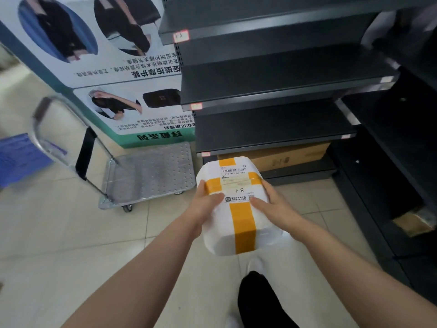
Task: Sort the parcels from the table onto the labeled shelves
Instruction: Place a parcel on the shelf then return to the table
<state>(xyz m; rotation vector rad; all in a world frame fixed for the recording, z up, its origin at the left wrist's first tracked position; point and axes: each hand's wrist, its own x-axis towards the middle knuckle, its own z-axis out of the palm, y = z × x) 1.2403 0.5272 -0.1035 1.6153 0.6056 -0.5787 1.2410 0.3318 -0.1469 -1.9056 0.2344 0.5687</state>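
Parcel (241,221) has 3-1 in marker on top, so I'd match that against the little tags (196,106) on the shelves (272,129) before sliding it in. They're too blurry to read from here. Keep it level and push it in flat. Right now it's up in the air in front of the lower shelves, with the left grip (205,205) wrapped round its left side, the right grip (272,204) round the right, thumbs on top.

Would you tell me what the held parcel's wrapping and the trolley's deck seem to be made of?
Parcel: likely white plastic film, smooth and creased, crossed by yellow tape. Platform trolley deck: apparently bare metal, silvery with rows of dimples.
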